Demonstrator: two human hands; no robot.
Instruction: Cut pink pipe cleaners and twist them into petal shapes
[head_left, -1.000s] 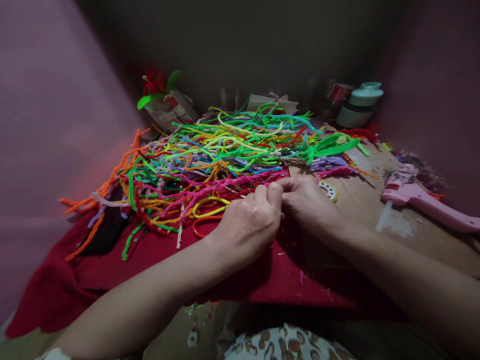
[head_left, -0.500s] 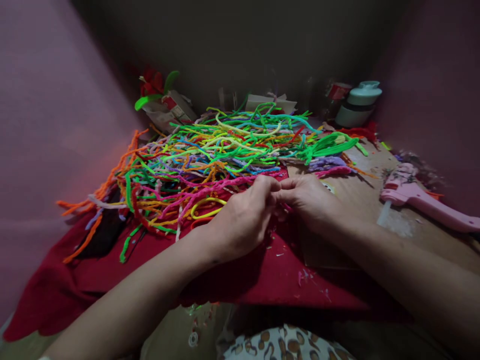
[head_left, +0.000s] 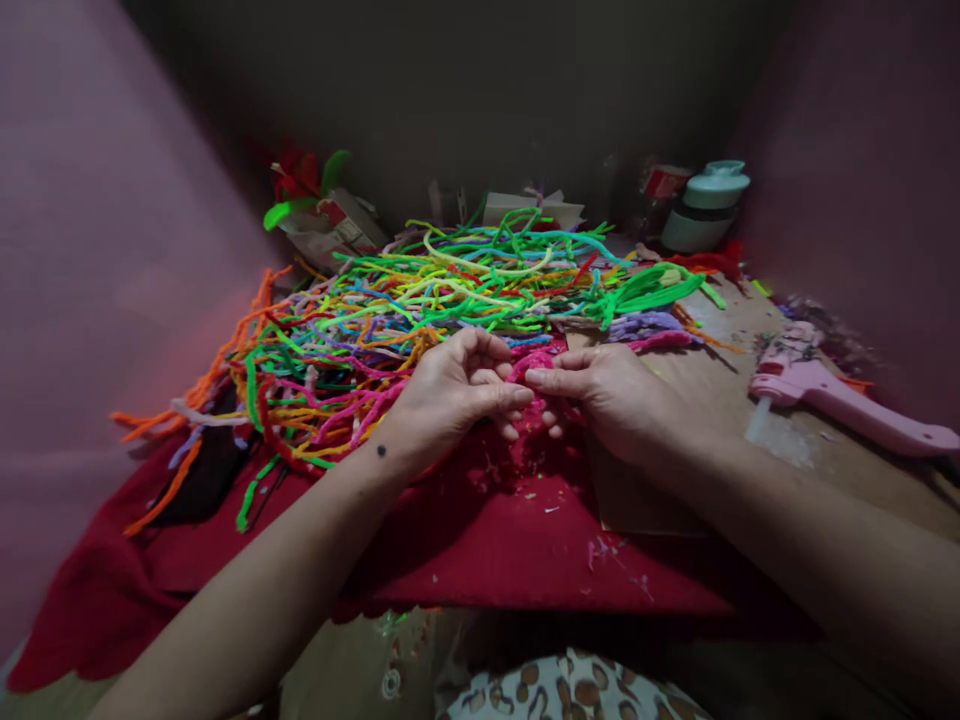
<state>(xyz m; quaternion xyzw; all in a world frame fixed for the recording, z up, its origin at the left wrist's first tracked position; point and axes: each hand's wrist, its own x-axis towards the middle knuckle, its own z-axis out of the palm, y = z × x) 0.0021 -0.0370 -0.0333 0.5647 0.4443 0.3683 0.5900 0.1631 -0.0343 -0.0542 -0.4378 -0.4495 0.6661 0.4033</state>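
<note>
Between my two hands is a pink fuzzy pipe cleaner piece, bent into a small curve and partly hidden by fingers. My right hand pinches it from the right with thumb and index finger. My left hand is at its left side, fingers curled and thumb stretched toward it; whether the fingertips grip the piece is hard to see. Behind and left of the hands spreads a large tangled pile of colourful pipe cleaners. Under the hands lies a red cloth with small scraps on it.
A pink glue gun lies on cardboard at the right. Behind stand a light blue-lidded bottle and, at the back left, a container with red and green pieces. A green bundle lies beyond my right hand.
My left hand has turned and its fingers have loosened, moving slightly left from my right hand. The pink curved piece now shows between them. The yellow loop beside my left hand is now hidden.
</note>
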